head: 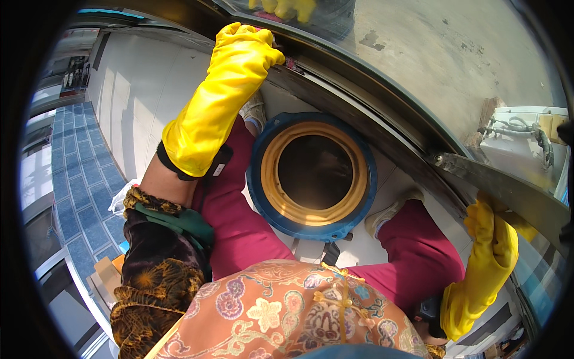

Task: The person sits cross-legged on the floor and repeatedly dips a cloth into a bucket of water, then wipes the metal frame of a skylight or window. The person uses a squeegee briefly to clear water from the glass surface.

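Note:
My left hand (pixel 246 49), in a long yellow rubber glove, is closed over a pinkish cloth (pixel 293 65) on the dark metal bottom frame (pixel 358 101) of a glass panel. Only small bits of the cloth show around the glove. At the lower right, my right hand (pixel 491 233) wears a matching glove. Its fingers are bent against the edge of a metal frame bar (pixel 497 181); whether they grip it is hidden. Between my feet stands a round bucket with a blue rim (pixel 258 179) and an orange-yellow inner ring (pixel 269 175). Dark liquid (pixel 316 172) fills its middle.
Beyond the glass lies a concrete surface (pixel 430 54), with a white boxed unit with pipes (pixel 522 139) at the right. Pale tiles (pixel 139 89) cover the floor. Blue-grey brick-patterned tiling (pixel 85 166) runs along the left, near a white plastic bag (pixel 121 197) and a cardboard box (pixel 105 278).

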A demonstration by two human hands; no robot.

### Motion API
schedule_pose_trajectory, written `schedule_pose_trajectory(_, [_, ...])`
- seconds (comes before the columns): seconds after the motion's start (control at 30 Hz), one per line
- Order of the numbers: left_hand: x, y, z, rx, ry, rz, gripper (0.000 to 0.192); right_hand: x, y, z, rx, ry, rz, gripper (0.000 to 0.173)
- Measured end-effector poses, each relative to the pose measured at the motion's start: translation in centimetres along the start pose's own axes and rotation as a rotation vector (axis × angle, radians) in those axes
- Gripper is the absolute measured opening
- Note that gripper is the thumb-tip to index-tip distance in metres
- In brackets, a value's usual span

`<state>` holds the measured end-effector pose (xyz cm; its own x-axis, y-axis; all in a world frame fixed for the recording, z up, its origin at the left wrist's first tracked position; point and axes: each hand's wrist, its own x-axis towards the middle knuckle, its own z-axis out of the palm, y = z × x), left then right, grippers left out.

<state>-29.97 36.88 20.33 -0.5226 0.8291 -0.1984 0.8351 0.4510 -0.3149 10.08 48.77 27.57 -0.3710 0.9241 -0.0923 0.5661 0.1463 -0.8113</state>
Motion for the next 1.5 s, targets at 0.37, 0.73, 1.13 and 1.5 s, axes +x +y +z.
schedule_pose_trajectory(0.37, [-0.8,-7.4,3.4,-0.167,0.379,0.142,0.020,-0.2,0.0,-0.2,0.025,-0.035,0.006,0.020])
schedule_pose_trajectory(0.73, [-0.3,-6.3,4.9,-0.127,0.410,-0.173,0.022,-0.6,0.2,-0.1,-0.024,-0.007,0.011,0.020])
schedule_pose_trajectory(1.13, [-2.7,6.9,3.1,-0.555,0.712,0.393,0.024,-0.3,-0.4,0.4,0.083,-0.002,-0.047,0.012])
schedule_pose_trajectory(1.5, [-5.0,19.4,-1.7,-0.909,0.520,0.880,0.026,0.0,0.1,0.3,0.010,0.009,-0.073,0.011])
